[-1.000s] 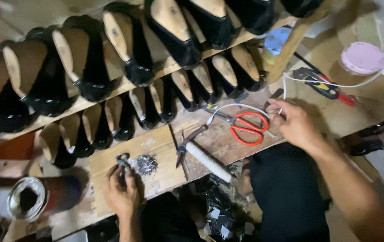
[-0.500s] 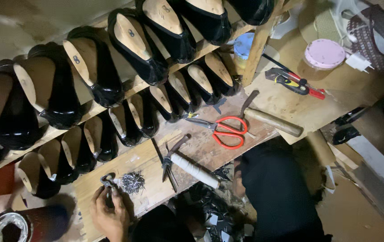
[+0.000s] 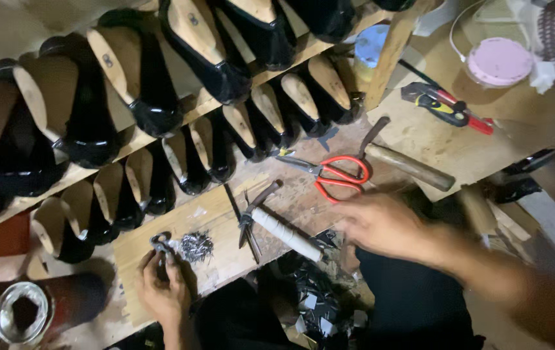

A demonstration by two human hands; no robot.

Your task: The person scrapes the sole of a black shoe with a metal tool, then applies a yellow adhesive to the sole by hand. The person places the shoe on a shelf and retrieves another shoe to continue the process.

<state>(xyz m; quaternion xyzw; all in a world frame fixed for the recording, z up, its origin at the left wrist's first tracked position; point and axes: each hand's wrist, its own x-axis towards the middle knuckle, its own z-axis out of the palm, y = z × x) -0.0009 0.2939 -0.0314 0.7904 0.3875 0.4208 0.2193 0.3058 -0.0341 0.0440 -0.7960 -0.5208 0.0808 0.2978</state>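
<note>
My left hand (image 3: pixel 161 291) rests on the wooden bench (image 3: pixel 219 259) at the lower left, gripping a small pair of pincers (image 3: pixel 161 245) whose jaws sit beside a pile of small metal tacks (image 3: pixel 195 246). My right hand (image 3: pixel 381 223) hovers blurred over the bench's right part, fingers spread and holding nothing, just below the red-handled scissors (image 3: pixel 336 174). A pair of pliers with a white-wrapped handle (image 3: pixel 277 227) lies between my hands. A wooden-handled hammer (image 3: pixel 407 163) lies right of the scissors.
Two sloping racks hold several black shoes on wooden lasts (image 3: pixel 128 110) along the back. A red and yellow utility knife (image 3: pixel 446 107) and a pink round lid (image 3: pixel 499 61) lie on the right board. A tin can (image 3: pixel 22 312) stands at lower left.
My right hand had gone out of view half a second ago and has come back over the bench below the scissors. The view has shifted. My left hand keeps the pincers by the tacks.
</note>
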